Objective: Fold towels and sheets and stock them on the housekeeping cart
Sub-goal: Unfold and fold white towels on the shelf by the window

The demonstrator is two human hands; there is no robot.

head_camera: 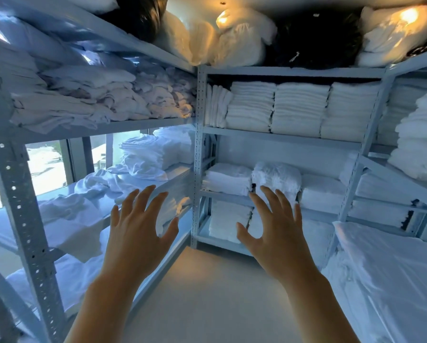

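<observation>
White linen fills the grey metal shelving [200, 134] on three sides: neat towel stacks [299, 107] at the back, rumpled sheets [93, 184] on the left shelf (no cart in view). Left hand [143, 233] and right hand [276, 231] hover spread wide, holding nothing; this looks like the fetching step, and next comes taking a pile.

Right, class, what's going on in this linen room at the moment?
A person stands in a storeroom lined with metal shelving, both arms stretched forward. The left hand and right hand are open with fingers spread, and neither holds anything. Neat stacks of folded towels fill the shelf ahead, while loose, crumpled sheets lie on the left-hand shelf. No folding has begun, and no housekeeping cart is in view.
</observation>
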